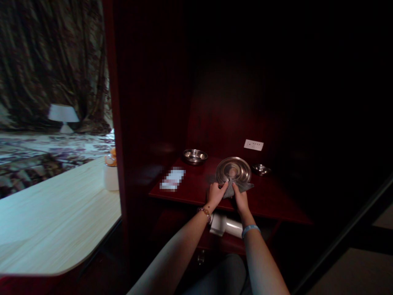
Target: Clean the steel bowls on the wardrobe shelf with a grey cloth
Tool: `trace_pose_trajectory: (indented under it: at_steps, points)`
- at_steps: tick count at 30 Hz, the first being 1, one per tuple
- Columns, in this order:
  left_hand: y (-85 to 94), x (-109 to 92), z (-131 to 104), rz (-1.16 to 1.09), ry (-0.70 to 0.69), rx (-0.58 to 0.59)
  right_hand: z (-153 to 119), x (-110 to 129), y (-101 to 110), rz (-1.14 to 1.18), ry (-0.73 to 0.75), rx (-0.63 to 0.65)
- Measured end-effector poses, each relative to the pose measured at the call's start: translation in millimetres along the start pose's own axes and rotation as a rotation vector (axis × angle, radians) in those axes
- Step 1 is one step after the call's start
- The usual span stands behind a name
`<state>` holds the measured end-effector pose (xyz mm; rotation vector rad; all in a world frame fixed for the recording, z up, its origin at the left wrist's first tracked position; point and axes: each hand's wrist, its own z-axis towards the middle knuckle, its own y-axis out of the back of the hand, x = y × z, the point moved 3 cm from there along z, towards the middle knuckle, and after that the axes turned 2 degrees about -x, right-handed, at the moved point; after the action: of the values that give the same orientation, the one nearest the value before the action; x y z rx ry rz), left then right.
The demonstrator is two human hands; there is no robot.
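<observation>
A round, shiny metal plate (pixel 241 167) with ringed edges stands tilted up over the dark red shelf. Bunched around its near edge is a grey cloth (pixel 243 186). My left hand (pixel 216 192) is closed at the lower left of the plate, its thumb pressing the cloth. On the lower right, my right hand (pixel 241 196) grips in the same way, thumb up near the other thumb. The fingers behind the cloth are hidden.
A metal bowl (pixel 195 156) sits at the shelf's back left, a smaller metal bowl (pixel 261 169) on the right. A blurred-out flat item (pixel 172 179) lies at left. Below the shelf (pixel 276 200) is a white cylinder (pixel 233 228). A wall socket (pixel 253 145) is behind.
</observation>
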<state>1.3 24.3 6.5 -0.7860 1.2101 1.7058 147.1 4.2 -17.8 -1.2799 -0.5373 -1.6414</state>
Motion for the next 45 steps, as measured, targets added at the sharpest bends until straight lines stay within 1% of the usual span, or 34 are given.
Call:
trace_pose_trajectory:
  at_steps: [4,12,16,20,24,32,37,45]
  points:
    - [-0.1,-1.6,-0.8,0.03,-0.015,0.047,-0.5,1.2,0.2,0.001,0.0,-0.003]
    - [-2.8,-0.1,0.3,0.074,-0.035,0.054,-0.8,0.4,-1.0,0.021,-0.004,-0.007]
    - [-4.7,-1.2,-0.2,0.099,-0.069,0.088,-0.1,-0.4,-0.7,0.031,-0.008,-0.013]
    - [-5.9,-1.6,-0.3,0.087,-0.101,0.12,-0.1,1.1,0.5,0.019,-0.001,-0.016]
    - [-6.6,0.2,0.8,0.039,-0.114,0.128,-1.4,1.8,0.8,-0.004,-0.007,-0.007]
    - [-9.1,5.0,4.2,-0.013,-0.118,0.061,-4.9,3.9,-1.5,-0.007,-0.012,0.011]
    - [-5.3,3.4,5.3,-0.019,-0.079,-0.014,-4.3,5.1,-2.2,-0.019,0.008,0.015]
    - [0.0,1.4,5.0,-0.102,-0.084,-0.091,-2.7,5.5,-4.2,-0.011,0.025,0.013]
